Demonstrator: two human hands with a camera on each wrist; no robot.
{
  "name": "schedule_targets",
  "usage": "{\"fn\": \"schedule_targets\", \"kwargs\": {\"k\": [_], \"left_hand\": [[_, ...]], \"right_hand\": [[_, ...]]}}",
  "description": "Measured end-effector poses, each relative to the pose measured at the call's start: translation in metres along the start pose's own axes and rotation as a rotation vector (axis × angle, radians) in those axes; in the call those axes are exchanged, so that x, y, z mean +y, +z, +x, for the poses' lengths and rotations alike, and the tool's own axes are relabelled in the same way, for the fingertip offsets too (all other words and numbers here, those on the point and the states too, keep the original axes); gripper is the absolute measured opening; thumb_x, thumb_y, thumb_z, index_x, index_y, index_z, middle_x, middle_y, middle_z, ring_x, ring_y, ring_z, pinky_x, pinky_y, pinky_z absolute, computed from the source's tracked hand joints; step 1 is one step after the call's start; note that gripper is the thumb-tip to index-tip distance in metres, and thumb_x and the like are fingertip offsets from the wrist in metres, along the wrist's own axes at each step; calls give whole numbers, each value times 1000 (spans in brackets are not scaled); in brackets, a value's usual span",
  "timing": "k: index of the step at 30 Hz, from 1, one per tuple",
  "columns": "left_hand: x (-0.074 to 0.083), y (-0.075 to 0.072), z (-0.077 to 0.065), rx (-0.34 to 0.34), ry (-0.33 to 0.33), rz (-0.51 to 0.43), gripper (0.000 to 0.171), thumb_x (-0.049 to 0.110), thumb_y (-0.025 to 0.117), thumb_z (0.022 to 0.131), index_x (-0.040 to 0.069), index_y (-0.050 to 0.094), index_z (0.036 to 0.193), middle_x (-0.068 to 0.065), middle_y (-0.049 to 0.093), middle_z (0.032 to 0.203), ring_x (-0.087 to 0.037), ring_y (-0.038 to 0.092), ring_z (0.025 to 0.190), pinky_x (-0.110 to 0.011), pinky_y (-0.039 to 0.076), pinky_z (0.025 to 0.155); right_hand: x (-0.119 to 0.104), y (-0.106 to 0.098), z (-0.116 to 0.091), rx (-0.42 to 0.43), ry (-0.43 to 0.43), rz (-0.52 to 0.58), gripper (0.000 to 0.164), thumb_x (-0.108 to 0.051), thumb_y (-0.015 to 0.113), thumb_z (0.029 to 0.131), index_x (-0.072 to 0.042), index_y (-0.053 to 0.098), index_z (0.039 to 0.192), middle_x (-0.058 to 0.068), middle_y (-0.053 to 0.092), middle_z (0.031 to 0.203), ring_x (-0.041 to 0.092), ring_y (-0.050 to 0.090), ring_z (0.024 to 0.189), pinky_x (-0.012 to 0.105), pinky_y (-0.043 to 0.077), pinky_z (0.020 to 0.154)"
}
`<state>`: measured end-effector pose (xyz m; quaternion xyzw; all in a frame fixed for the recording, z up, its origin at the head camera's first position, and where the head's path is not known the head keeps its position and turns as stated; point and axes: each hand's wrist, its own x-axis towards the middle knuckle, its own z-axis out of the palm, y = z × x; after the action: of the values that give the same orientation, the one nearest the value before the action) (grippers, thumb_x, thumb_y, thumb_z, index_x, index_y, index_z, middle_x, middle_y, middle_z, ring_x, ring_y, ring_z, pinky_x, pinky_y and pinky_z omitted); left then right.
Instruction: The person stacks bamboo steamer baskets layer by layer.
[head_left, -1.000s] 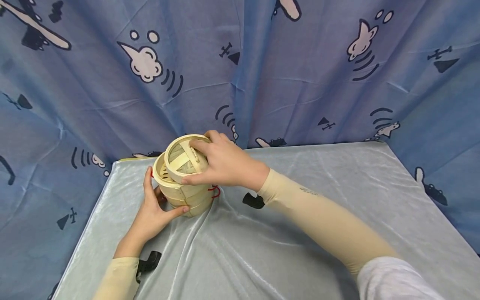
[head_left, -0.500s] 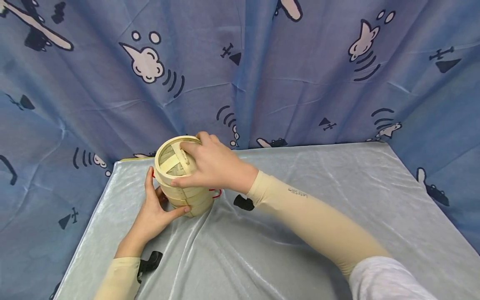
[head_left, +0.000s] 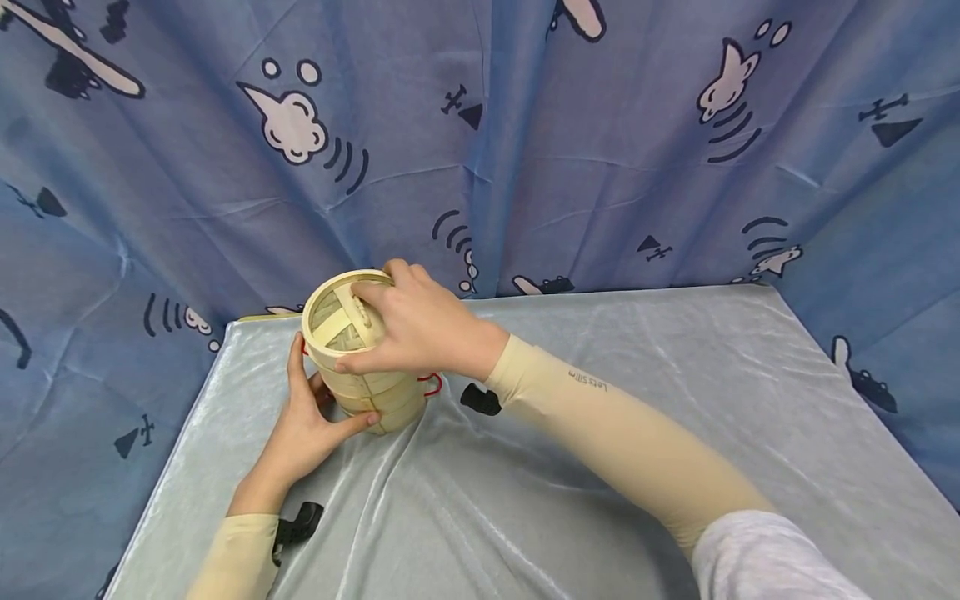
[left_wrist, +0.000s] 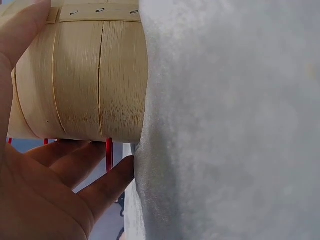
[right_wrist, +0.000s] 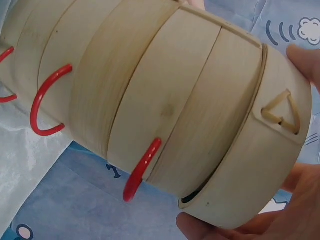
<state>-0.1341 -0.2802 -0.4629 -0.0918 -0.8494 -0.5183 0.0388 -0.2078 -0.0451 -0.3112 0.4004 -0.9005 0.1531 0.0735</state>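
A round bamboo steamer [head_left: 390,404] of stacked tiers stands upright at the left of the table. My left hand [head_left: 300,425] grips its side, the thumb on the near wall and the fingers round the left. In the left wrist view those fingers [left_wrist: 67,162] reach behind the bamboo wall [left_wrist: 80,80] by a red handle [left_wrist: 109,155]. On top is the woven lid [head_left: 330,325], which my right hand [head_left: 427,321] holds by the rim with thumb and fingers spread across it. The right wrist view shows a thin dark gap under one side of the lid's rim [right_wrist: 240,170].
Grey velvety cloth [head_left: 600,467] covers the table, creased in front of the steamer. A blue patterned curtain [head_left: 570,192] hangs right behind the table's back edge. Red loop handles [right_wrist: 47,102] stick out from the steamer's sides.
The right hand has moved the lid left, from overhanging the steamer's right side with the top tier's slotted inside showing, to over the opening. The left hand has stayed in place.
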Motion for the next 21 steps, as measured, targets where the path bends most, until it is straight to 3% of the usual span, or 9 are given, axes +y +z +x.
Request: {"fn": "schedule_targets", "kwargs": {"k": [4, 6, 9, 12, 17, 21], "left_hand": [[0, -1, -1, 2, -3, 7, 150, 24, 99, 85, 49, -26, 166, -16, 48, 166, -32, 54, 144, -52, 36, 119], [0, -1, -1, 3, -5, 8, 150, 24, 99, 85, 47, -26, 166, -16, 48, 166, -32, 54, 144, -47, 37, 120], [-2, -1, -1, 4, 2, 4, 150, 24, 99, 85, 47, -24, 167, -16, 48, 165, -32, 55, 143, -28, 38, 117], [-2, -1, -1, 6, 16, -5, 149, 22, 99, 84, 49, -23, 167, -16, 50, 165, -31, 56, 142, -15, 37, 110], [-3, -1, 1, 5, 36, -33, 148, 19, 100, 83, 50, -19, 167, -12, 56, 159, -29, 59, 139, -15, 40, 109], [-1, -1, 2, -5, 16, -35, 148, 21, 100, 84, 51, -19, 166, -9, 57, 158, -29, 60, 138, -21, 42, 111]], "right_hand": [[2, 0, 3, -26, -2, 28, 82, -81, 76, 84, -19, 68, 137, 4, 62, 114, 28, 54, 109, 40, 52, 81], [3, 0, 4, -34, -11, 52, 83, -80, 76, 84, -18, 67, 140, 4, 63, 117, 28, 53, 112, 40, 51, 88], [5, 2, 6, -34, -26, 82, 83, -77, 77, 86, -17, 67, 142, 2, 65, 119, 27, 52, 116, 40, 47, 96], [5, 5, 8, -31, -19, 74, 85, -77, 76, 86, -17, 66, 145, 2, 65, 120, 26, 52, 115, 39, 47, 96], [2, 6, 11, -60, 4, 56, 93, -81, 74, 85, -18, 62, 153, 7, 61, 127, 29, 51, 115, 37, 50, 91], [1, 8, 11, -58, 5, 40, 92, -81, 75, 85, -18, 61, 152, 7, 61, 128, 30, 51, 118, 39, 50, 94]]}}
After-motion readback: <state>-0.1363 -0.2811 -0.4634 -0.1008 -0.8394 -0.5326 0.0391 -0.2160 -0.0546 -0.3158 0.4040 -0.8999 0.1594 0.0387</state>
